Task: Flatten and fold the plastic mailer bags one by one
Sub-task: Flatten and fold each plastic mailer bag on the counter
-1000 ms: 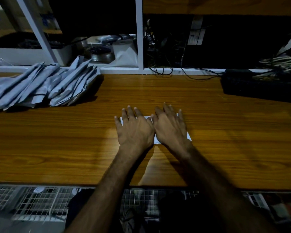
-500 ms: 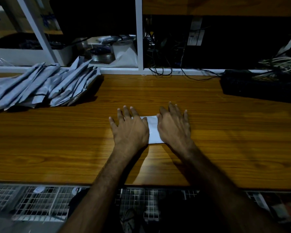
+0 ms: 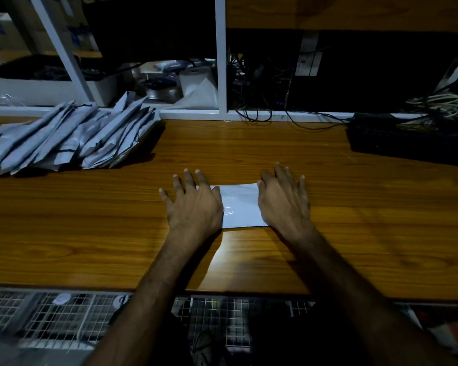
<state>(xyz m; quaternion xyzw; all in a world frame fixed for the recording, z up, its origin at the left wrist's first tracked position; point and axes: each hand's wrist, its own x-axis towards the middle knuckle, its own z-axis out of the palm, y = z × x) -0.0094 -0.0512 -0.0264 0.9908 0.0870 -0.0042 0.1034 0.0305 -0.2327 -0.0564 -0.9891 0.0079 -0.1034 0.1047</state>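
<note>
A small folded white mailer bag (image 3: 239, 206) lies flat on the wooden table (image 3: 328, 207), in the middle. My left hand (image 3: 195, 203) presses palm-down on its left end with fingers spread. My right hand (image 3: 284, 202) presses flat on its right end the same way. Only the bag's middle strip shows between the hands. A heap of grey mailer bags (image 3: 66, 138) lies at the table's far left.
A black keyboard (image 3: 407, 140) with cables sits at the far right. Behind the table a white shelf frame (image 3: 221, 75) holds boxes, a tape roll and wires. Wire mesh (image 3: 50, 315) runs below the table's near edge.
Both hands have slid apart, left hand leftward and right hand rightward, across the folded bag. More of the white bag now shows between them.
</note>
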